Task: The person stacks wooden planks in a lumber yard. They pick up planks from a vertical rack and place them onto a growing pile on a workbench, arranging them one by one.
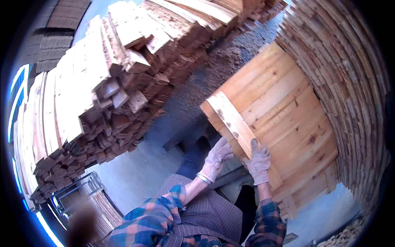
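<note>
A large panel of joined wooden planks (284,103) leans at a tilt in front of me. Along its near-left edge lies a paler wooden board (230,119) with dark knots. My right hand (258,162), in a pale work glove, is closed on the lower end of that board, its fingers over the face. Just beside the panel's lower-left edge is my left hand (218,158), gloved too, with its fingers curled together. Whatever the left fingers hold, if anything, is hidden. A bracelet circles the left wrist.
Tall stacks of rough wooden boards (131,74) rise at the left and far side. Layered wooden panels (337,82) stand stacked at the right. Sawdust (230,57) covers the floor between them. A metal frame (78,189) stands at the lower left.
</note>
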Demonstrator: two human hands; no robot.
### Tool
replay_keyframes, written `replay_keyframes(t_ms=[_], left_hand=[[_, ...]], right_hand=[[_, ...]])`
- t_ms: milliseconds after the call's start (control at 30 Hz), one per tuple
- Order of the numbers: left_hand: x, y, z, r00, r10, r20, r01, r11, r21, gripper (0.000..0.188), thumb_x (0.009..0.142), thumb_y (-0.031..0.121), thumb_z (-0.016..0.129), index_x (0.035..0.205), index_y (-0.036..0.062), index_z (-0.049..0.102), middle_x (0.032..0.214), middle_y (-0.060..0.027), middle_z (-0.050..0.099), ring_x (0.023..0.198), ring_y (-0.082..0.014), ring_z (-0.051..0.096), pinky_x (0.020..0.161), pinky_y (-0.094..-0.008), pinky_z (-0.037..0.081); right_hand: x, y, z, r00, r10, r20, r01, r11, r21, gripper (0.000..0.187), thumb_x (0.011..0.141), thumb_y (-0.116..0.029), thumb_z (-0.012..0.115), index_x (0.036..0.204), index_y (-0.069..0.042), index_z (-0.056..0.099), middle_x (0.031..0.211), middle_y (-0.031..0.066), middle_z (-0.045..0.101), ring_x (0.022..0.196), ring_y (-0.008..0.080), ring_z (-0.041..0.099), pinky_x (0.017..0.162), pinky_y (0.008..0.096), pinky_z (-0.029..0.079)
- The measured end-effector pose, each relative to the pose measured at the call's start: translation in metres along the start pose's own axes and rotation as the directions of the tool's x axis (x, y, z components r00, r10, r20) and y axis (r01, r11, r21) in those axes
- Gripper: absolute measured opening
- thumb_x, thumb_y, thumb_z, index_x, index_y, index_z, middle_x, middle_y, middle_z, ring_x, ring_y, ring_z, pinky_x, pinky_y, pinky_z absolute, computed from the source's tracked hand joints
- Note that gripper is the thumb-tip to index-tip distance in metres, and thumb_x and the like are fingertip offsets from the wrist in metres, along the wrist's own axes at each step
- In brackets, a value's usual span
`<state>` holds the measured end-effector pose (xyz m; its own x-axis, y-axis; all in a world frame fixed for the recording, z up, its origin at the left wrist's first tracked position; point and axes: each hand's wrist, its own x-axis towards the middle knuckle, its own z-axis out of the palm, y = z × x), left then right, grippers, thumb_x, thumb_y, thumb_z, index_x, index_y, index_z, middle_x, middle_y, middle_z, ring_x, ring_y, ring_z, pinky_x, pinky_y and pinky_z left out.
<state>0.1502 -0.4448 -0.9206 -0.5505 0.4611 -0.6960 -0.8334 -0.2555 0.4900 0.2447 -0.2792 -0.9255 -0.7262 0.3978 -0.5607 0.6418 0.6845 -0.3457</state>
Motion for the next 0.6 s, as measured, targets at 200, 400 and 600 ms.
replay_keyframes(t_ms=[200,400,600], left_hand=[[-0.025,0.119,0.008,0.953,0.232,-0.197,-0.159,0.932,0.326,0.063,0.087,0.005,0.065,0.141,-0.0033,0.034,0.12,-0.014,0.055,0.105,-0.0199,0.058,0.09,-0.0293,0.049],[-0.024,0.269,0.025,0.622,0.783,0.004,-0.782,0.622,0.041,0.069,0.089,0.012,0.065,0.144,-0.004,0.027,0.125,-0.0114,0.053,0.117,-0.0187,0.052,0.102,-0.0322,0.042],[0.048,0.332,0.064,0.626,0.692,-0.359,-0.618,0.721,0.313,0.078,0.087,0.021,0.071,0.142,-0.0103,0.027,0.124,-0.0109,0.055,0.107,-0.0158,0.053,0.095,-0.0264,0.041]], right_hand=[[0.025,-0.015,-0.005,0.963,0.165,0.211,-0.132,0.978,-0.162,0.082,0.072,-0.036,0.076,0.141,-0.013,0.039,0.134,0.0282,0.041,0.123,0.042,0.043,0.1,0.0475,0.04],[0.112,-0.103,-0.118,0.966,-0.188,-0.177,0.246,0.881,0.404,0.085,0.078,-0.033,0.074,0.147,-0.01,0.029,0.126,0.0279,0.053,0.119,0.0392,0.052,0.096,0.0437,0.044],[0.22,-0.323,-0.245,0.916,-0.334,-0.221,0.387,0.883,0.266,0.098,0.076,-0.052,0.071,0.15,-0.014,0.019,0.13,0.0286,0.049,0.119,0.0399,0.051,0.098,0.0434,0.043]])
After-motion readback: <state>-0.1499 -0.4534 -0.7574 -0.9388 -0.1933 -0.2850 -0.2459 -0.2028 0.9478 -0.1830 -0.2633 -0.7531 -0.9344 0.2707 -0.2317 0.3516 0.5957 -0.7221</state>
